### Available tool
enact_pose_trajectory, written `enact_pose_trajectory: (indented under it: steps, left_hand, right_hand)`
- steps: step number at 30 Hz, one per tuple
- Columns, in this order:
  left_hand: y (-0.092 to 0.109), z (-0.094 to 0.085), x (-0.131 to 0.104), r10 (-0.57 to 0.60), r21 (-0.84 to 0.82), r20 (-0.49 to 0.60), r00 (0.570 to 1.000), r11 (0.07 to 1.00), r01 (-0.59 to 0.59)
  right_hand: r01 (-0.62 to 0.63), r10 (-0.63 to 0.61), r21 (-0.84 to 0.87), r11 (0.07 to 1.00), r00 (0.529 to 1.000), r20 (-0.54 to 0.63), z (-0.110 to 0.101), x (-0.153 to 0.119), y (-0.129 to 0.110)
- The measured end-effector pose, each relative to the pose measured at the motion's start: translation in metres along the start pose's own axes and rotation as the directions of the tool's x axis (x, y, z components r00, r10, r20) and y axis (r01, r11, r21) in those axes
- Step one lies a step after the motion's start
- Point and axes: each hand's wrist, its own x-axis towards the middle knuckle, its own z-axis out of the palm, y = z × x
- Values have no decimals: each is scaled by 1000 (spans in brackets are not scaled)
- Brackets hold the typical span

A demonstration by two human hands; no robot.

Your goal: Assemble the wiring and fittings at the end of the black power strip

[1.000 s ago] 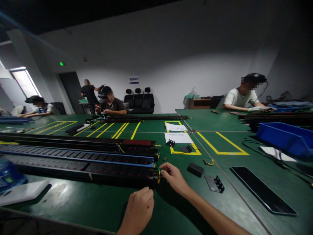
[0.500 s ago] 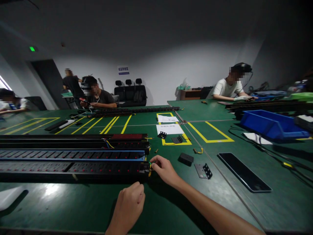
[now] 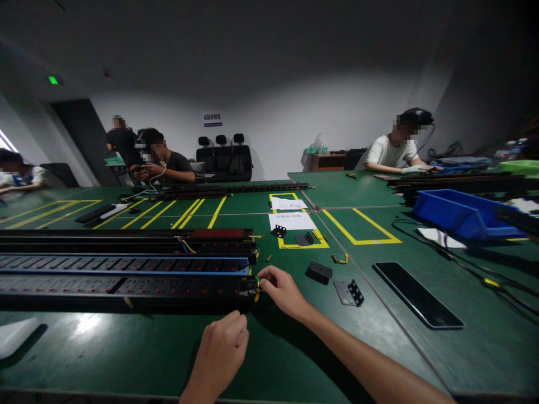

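Long black strips with rows of sockets lie side by side across the green table, one of them a blue-edged strip (image 3: 138, 265). At the right end of the nearest black strip (image 3: 168, 288), my right hand (image 3: 283, 289) pinches around the small green and yellow wires (image 3: 257, 282). My left hand (image 3: 223, 348) rests closed on the table just in front of that strip, touching no part of it; whatever its fingers hold, if anything, is hidden. Right of my right hand are a black block (image 3: 319, 272) and a black perforated bracket (image 3: 349, 293).
A phone (image 3: 416, 294) lies to the right, with a blue bin (image 3: 467, 216) and black cables beyond it. Paper sheets (image 3: 290, 221), more brackets and a short yellow wire (image 3: 340, 258) are farther back. Several people sit or stand around the far tables.
The view has shifted very slightly. Both of my hands keep their places and poses. Across the table, the seated person in dark clothing has moved their hands a little left.
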Motion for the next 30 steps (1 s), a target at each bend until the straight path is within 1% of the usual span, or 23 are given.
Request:
enact_pose_trajectory:
  steps: [6,20,30]
  left_hand:
    - [1,-2,0,6,-10,-8,1000,1000,-6]
    - [2,-4,-1,2,-21,-7,1000,1000,-2]
    - [-2,3,-1,13,-21,-14,1000,1000,-13]
  right_hand:
    - [6,-6,1,1000,1000,6,0,0,2]
    - [-6,7,-17,1000,1000,18,-1,0,-2]
    - [-18,18,-7,1000,1000,9,0,0,-3]
